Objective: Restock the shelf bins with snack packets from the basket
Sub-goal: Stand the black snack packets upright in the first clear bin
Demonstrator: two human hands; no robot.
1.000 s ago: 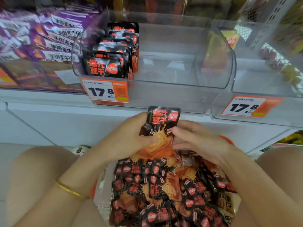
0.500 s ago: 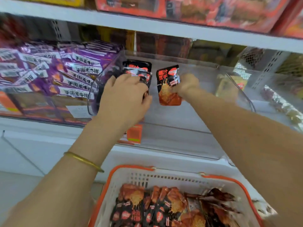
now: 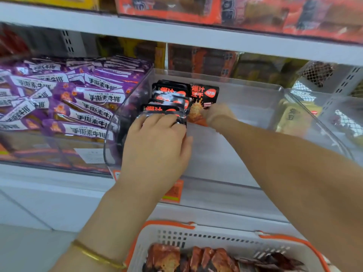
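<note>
A clear shelf bin [image 3: 235,154] holds a row of black-and-red snack packets [image 3: 169,97] standing at its left side. My left hand [image 3: 157,146] reaches into the bin, and its fingers curl over the front packets of that row. My right hand [image 3: 218,114] pinches one black-and-red packet [image 3: 203,98] by its lower edge, upright, just right of the row. Below, the white basket with an orange rim [image 3: 196,238] contains more of the same packets [image 3: 196,258].
A bin of purple packets [image 3: 74,99] stands to the left. To the right, another clear bin [image 3: 324,122] holds yellow packets. An orange price tag [image 3: 173,191] hangs on the bin's front. An upper shelf [image 3: 176,34] carries red boxes.
The view rose from the basket to the shelf. My right hand carried the packet up into the bin, then down beside the row. My left hand moved to the row's front packets.
</note>
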